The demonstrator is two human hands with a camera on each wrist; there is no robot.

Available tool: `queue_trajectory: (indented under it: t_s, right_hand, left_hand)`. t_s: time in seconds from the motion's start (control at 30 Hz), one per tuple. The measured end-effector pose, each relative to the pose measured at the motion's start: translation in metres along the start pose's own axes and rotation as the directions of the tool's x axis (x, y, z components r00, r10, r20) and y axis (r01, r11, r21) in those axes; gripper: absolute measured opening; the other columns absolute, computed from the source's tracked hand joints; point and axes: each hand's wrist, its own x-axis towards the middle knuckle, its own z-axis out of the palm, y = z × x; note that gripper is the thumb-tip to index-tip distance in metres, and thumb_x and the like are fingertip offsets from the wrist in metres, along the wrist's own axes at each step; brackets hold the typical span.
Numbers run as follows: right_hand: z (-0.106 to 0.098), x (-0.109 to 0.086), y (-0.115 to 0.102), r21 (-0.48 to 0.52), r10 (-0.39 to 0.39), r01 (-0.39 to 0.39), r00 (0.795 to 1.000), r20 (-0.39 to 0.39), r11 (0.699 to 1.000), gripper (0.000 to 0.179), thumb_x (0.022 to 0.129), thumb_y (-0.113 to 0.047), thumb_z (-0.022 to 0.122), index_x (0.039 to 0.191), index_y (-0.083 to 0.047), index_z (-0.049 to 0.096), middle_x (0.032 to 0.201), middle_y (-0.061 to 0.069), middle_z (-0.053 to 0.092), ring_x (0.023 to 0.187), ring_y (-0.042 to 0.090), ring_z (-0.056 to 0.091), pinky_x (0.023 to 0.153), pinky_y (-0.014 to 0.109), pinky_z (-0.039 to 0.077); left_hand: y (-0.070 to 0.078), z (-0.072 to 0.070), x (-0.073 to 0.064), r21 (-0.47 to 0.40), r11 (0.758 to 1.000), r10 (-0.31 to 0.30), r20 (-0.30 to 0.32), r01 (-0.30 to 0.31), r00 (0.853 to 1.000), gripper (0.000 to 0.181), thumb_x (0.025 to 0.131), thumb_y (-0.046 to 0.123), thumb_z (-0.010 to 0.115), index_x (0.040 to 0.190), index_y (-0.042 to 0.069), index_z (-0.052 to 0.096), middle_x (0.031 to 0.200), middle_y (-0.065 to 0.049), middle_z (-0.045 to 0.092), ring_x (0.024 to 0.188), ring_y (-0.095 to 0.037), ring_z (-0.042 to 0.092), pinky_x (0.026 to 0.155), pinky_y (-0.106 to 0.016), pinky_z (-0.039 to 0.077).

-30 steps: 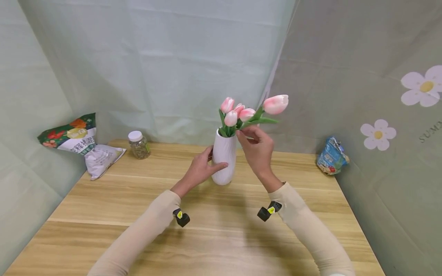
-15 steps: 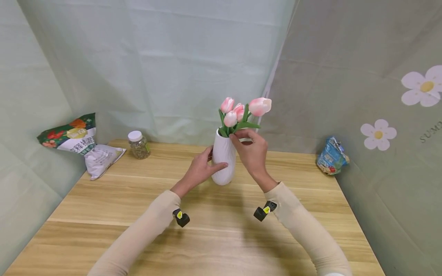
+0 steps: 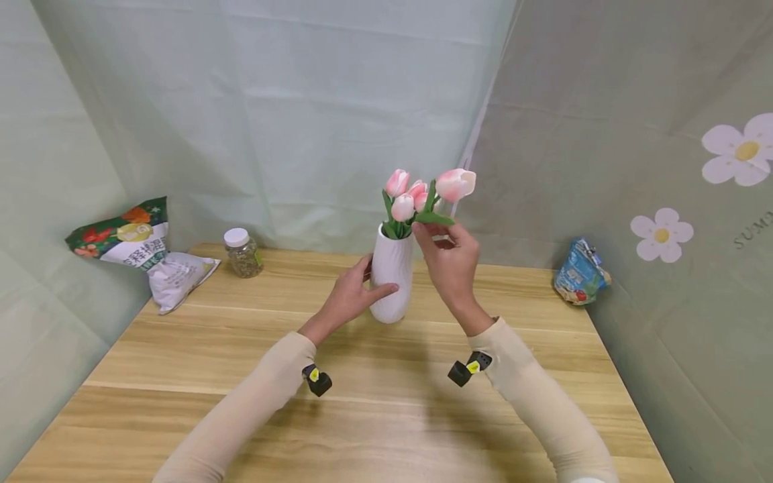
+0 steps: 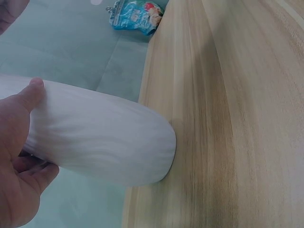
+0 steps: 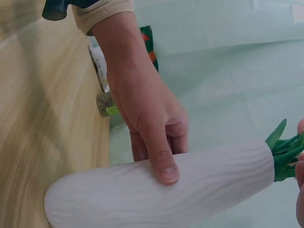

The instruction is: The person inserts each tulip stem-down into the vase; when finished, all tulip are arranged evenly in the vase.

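A white ribbed vase [image 3: 394, 258] stands upright on the wooden table, holding several pink-and-white tulips [image 3: 403, 208] with green leaves. My left hand [image 3: 350, 293] grips the vase from its left side, thumb across the front; the left wrist view shows fingers wrapped behind the vase [image 4: 104, 135]. Beside the rim, my right hand [image 3: 451, 261] pinches at the stem and leaves of the rightmost tulip [image 3: 455, 184], which leans out to the right. A green leaf [image 3: 435, 219] sticks out just over those fingers. The pinching fingertips are partly hidden in the head view.
At the back left are a jar [image 3: 243, 253] with a white lid and a tied snack bag [image 3: 163, 258]. A blue packet [image 3: 581, 274] sits at the table's right edge. Cloth walls [image 3: 338, 121] enclose the table behind and at both sides.
The rightmost tulip has shifted left and more upright toward the others. My right hand moved left with it, then slightly back right and up. My left hand and the vase stayed put.
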Motion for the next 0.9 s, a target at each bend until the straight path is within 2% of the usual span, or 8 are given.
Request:
queue_trajectory:
  t_s: [0.2, 0.3, 0.5, 0.73, 0.9]
  right_hand:
    - [0.003, 0.0, 0.025, -0.007, -0.003, 0.003, 1.0, 0.026, 1.0, 0.015, 0.088, -0.002, 0.079, 0.1, 0.006, 0.076, 0.091, 0.022, 0.073, 0.083, 0.02, 0.068, 0.071, 0.017, 0.057]
    - [0.004, 0.002, 0.029, -0.01, -0.01, 0.011, 0.999, 0.052, 1.0, 0.016, 0.088, -0.009, 0.081, 0.1, 0.002, 0.078, 0.092, 0.018, 0.074, 0.084, 0.023, 0.07, 0.072, 0.017, 0.058]
    - [0.006, 0.002, 0.037, -0.053, -0.005, 0.01, 0.996, 0.093, 0.999, 0.018, 0.089, -0.018, 0.081, 0.098, -0.002, 0.079, 0.089, 0.012, 0.076, 0.082, 0.022, 0.072, 0.071, 0.023, 0.06]
    - [0.006, -0.003, 0.047, -0.091, 0.022, -0.01, 0.992, 0.123, 0.996, 0.019, 0.089, -0.016, 0.081, 0.098, 0.0, 0.078, 0.089, 0.014, 0.076, 0.082, 0.026, 0.073, 0.073, 0.043, 0.064]
    - [0.006, -0.004, 0.052, -0.125, 0.052, -0.033, 0.987, 0.152, 0.992, 0.018, 0.088, -0.017, 0.082, 0.094, 0.001, 0.079, 0.086, 0.013, 0.076, 0.082, 0.025, 0.073, 0.074, 0.042, 0.064]
  left_hand:
    - [-0.001, -0.001, 0.0, 0.002, 1.0, -0.01, 0.007, 0.01, 1.0, 0.084, 0.088, 0.048, 0.079, 0.152, 0.007, 0.042, 0.142, -0.015, 0.059, 0.131, -0.028, 0.058, 0.11, -0.047, 0.05]
    - [-0.001, -0.001, 0.0, -0.004, 1.0, -0.006, 0.006, 0.006, 1.0, 0.084, 0.089, 0.047, 0.079, 0.153, 0.006, 0.042, 0.142, -0.016, 0.059, 0.131, -0.029, 0.058, 0.11, -0.05, 0.049]
    - [-0.001, -0.002, 0.001, -0.005, 1.0, 0.009, 0.006, -0.009, 1.0, 0.084, 0.089, 0.047, 0.078, 0.152, 0.006, 0.042, 0.142, -0.016, 0.059, 0.131, -0.029, 0.058, 0.11, -0.05, 0.049]
    - [-0.001, -0.001, 0.0, 0.004, 1.0, 0.009, 0.008, -0.009, 1.0, 0.083, 0.09, 0.047, 0.078, 0.153, 0.006, 0.042, 0.141, -0.015, 0.06, 0.13, -0.028, 0.059, 0.109, -0.047, 0.05]
    - [-0.001, -0.001, 0.0, 0.007, 1.0, 0.008, 0.008, -0.008, 1.0, 0.083, 0.09, 0.048, 0.078, 0.152, 0.007, 0.042, 0.14, -0.014, 0.06, 0.13, -0.027, 0.059, 0.109, -0.047, 0.051]
